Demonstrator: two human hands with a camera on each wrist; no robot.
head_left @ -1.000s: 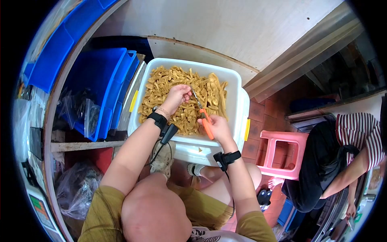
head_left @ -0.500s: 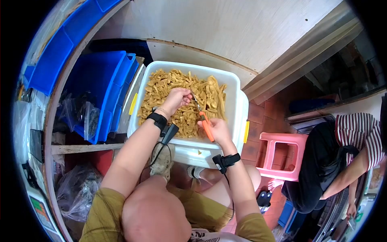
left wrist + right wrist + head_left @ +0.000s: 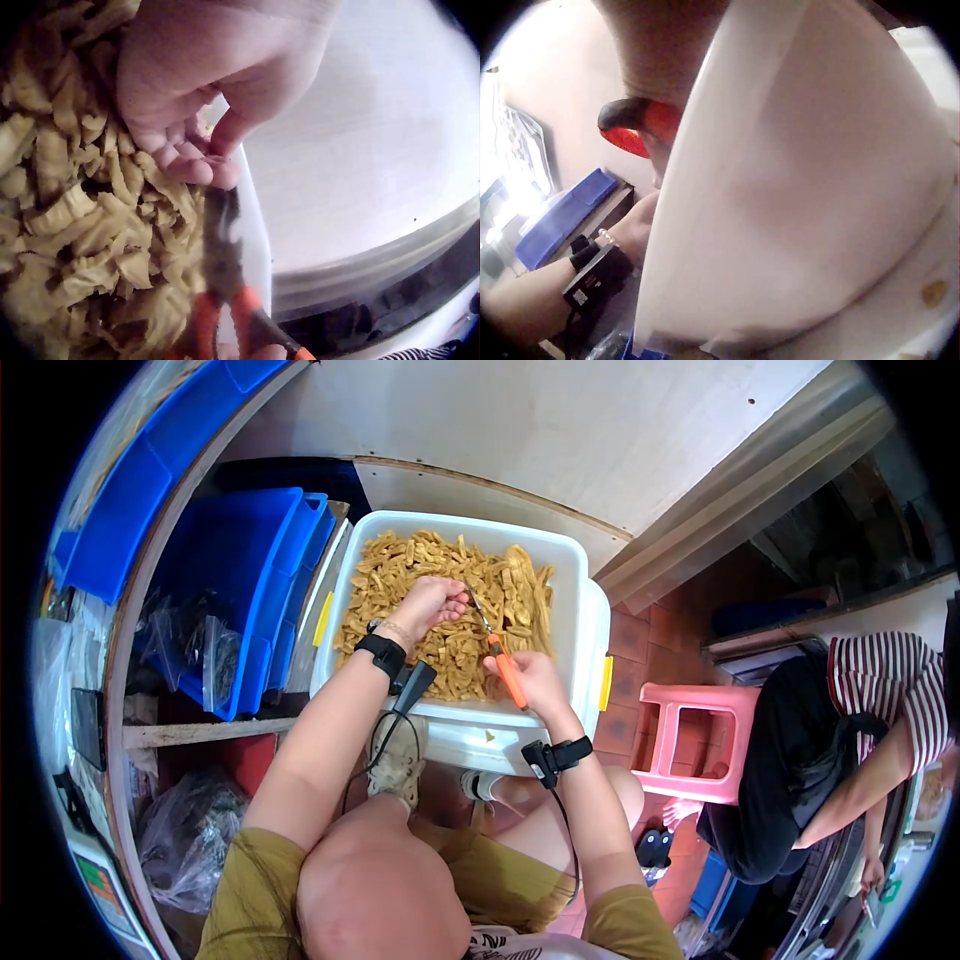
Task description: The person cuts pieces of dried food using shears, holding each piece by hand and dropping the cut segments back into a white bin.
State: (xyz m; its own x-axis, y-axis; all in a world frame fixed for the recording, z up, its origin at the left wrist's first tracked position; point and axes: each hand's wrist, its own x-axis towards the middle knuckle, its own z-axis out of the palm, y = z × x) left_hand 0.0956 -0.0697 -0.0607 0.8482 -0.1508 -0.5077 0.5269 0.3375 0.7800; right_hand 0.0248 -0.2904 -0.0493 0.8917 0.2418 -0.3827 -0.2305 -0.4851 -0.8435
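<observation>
Left hand (image 3: 430,605): fingers bunched at the blade tips (image 3: 477,606); cannot tell what, if anything, they pinch.
Tan pieces (image 3: 405,565): heaped in white tub (image 3: 577,575).
Orange scissors (image 3: 497,649): likely mid-trimming; next closure should clear fingertips.
Right hand (image 3: 537,682): fingers curled round handles (image 3: 512,685).

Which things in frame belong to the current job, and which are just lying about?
In the job:
orange-handled metal scissors, held in the right hand
left hand, at the scissor tips
yellowish-brown irregular strips
white rectangular plastic tub

Apparently lying about:
pink plastic stool
blue rectangular plastic bins
crumpled clear plastic bag
</observation>
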